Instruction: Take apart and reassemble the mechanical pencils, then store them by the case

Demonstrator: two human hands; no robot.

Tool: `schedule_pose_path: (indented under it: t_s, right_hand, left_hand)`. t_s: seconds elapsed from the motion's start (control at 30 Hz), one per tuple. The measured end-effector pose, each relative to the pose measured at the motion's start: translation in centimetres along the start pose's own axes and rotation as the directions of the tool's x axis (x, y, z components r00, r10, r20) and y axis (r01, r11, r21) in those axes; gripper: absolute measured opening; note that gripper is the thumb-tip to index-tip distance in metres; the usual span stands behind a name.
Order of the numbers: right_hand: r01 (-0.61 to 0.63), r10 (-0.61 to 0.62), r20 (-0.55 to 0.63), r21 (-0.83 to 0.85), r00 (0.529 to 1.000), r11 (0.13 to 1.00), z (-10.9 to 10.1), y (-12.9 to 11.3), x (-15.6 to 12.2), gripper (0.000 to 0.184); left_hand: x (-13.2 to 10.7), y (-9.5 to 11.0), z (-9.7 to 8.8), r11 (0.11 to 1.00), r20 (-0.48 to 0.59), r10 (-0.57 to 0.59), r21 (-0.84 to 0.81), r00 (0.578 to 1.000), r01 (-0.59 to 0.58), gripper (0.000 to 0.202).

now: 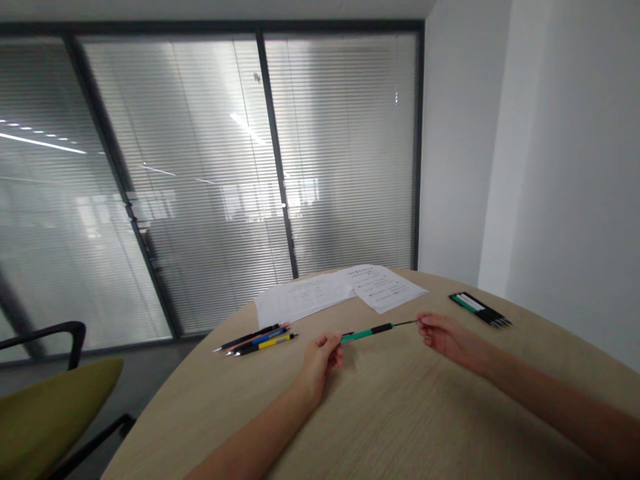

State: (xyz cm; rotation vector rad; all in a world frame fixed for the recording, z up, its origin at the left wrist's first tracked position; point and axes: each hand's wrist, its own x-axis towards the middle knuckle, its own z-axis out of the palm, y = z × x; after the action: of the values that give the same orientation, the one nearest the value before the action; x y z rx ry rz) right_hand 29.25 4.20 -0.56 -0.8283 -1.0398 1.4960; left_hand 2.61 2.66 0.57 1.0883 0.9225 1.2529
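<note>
My left hand (pixel 320 357) is closed on the rear end of a green pen (pixel 364 335) with a black grip, held nearly level above the table. From the pen's front end sticks a thin dark pen refill (pixel 404 323). The far tip of that refill is pinched between the fingertips of my right hand (pixel 440 335). How far it reaches inside the barrel is hidden. Left of my left hand, several pens lie side by side, among them a yellow and black pen (pixel 273 342) and a blue one (pixel 263 338).
Printed paper sheets (pixel 385 290) lie toward the back of the round wooden table (pixel 380 413). At the right is a row of black, white and green pens (pixel 477 308). A green chair (pixel 55 393) with black armrests stands at the left. Behind is a glass partition with blinds (pixel 210 167).
</note>
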Motion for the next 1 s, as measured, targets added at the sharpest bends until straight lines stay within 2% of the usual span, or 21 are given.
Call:
schedule_pose_path:
  t_s: [0.33,0.53,0.67,0.8,1.0]
  right_hand:
    - [-0.003,0.009,-0.092,0.061,0.996,0.998,0.2,-0.5,-0.2,0.008]
    - [0.030,-0.031,-0.094,-0.016,0.995,0.999,0.9,-1.1,-0.7,0.006]
    - [0.077,-0.086,-0.139,-0.066,0.987,0.995,1.7,-1.6,-1.1,0.005]
    - [0.139,-0.177,-0.193,-0.197,0.965,0.971,2.3,-2.0,-1.6,0.009]
    - [0.206,-0.331,-0.156,-0.525,0.931,0.826,2.5,-2.4,-1.8,0.015]
  left_hand:
    - [0.1,-0.2,0.0,1.000,-0.003,0.001,-0.005,1.000,-0.001,0.028]
    - [0.1,-0.2,0.0,1.000,0.003,-0.003,-0.021,1.000,0.003,0.027]
    - [0.2,-0.2,0.0,0.998,-0.009,-0.011,-0.061,1.000,0.010,0.025]
    - [0.3,-0.3,-0.2,0.996,0.001,-0.005,-0.086,1.000,0.005,0.023]
    - [0.2,-0.3,-0.2,0.994,-0.028,-0.009,-0.109,1.000,0.005,0.021]
